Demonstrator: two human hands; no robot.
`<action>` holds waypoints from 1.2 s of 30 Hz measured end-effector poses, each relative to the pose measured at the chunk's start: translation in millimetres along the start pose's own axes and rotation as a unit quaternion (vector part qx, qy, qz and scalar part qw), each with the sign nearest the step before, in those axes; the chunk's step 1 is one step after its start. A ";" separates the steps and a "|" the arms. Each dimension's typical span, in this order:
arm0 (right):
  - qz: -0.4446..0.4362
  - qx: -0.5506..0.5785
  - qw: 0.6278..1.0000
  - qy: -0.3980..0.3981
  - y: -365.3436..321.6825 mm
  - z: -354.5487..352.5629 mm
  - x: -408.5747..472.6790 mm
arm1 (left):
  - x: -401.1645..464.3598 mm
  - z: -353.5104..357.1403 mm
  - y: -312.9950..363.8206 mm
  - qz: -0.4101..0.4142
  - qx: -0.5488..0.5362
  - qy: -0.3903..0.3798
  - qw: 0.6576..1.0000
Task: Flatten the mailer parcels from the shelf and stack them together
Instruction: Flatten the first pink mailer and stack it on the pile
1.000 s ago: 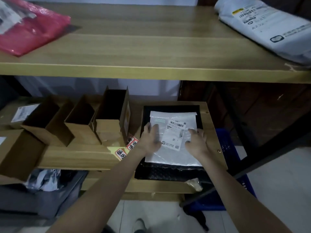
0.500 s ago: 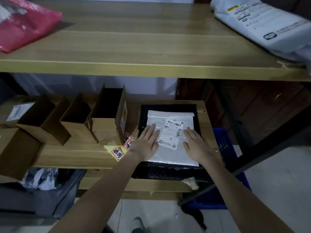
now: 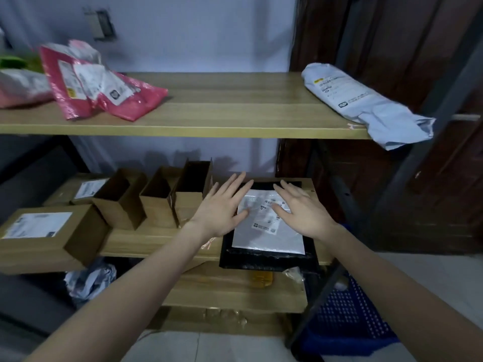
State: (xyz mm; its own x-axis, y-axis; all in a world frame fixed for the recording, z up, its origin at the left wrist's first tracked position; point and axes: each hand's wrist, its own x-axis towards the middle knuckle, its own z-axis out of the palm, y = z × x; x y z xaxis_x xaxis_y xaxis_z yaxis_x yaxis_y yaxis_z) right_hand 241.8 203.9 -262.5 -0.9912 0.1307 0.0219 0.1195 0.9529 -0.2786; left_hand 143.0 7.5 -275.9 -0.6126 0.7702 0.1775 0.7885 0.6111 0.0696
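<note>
A flat white mailer [image 3: 269,235] with a printed label lies on top of a black mailer [image 3: 266,261] on the lower shelf. My left hand [image 3: 222,209] and my right hand [image 3: 303,211] hover just above the white mailer, fingers spread, holding nothing. On the upper shelf [image 3: 209,126] a crumpled pink mailer [image 3: 99,84] rests at the left. A bulky pale blue-white mailer [image 3: 366,105] lies at that shelf's right end and hangs over its edge.
Several open brown cardboard boxes [image 3: 154,197] stand on the lower shelf to the left of the stack. A labelled box [image 3: 44,239] sits at the front left. A blue plastic crate [image 3: 350,317] stands on the floor at the right. Dark shelf posts rise at the right.
Both hands have lifted off the white mailer and opened with fingers spread. The view has tilted up, so the upper shelf's pink and pale mailers show in full.
</note>
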 end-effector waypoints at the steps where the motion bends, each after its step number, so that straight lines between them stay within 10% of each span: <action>1: -0.014 -0.008 1.000 0.007 -6.9 -9.6 -5.6 | -6.8 -11.4 1.9 0.002 0.002 0.008 1.000; 19: -0.223 0.044 0.962 0.151 -142.5 -140.1 -47.8 | -97.0 -198.9 -47.6 -0.015 0.080 0.246 0.966; 24: -0.234 0.071 0.956 0.163 -161.5 -147.1 -17.3 | -90.2 -219.1 -90.3 -0.139 -0.104 0.334 0.926; 36: -0.187 0.068 0.971 0.129 -182.2 -139.1 65.2 | -42.7 -222.8 -157.1 -0.255 -0.244 0.284 0.892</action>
State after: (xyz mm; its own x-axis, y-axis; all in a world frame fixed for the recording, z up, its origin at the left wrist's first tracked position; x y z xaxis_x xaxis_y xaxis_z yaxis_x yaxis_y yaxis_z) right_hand 163.3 76.9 -76.8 -0.9143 -0.1365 0.3815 -0.2720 0.9045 -0.3283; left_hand 57.6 -162.1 -75.6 -0.8810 0.1137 0.4592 0.4302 0.5963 0.6778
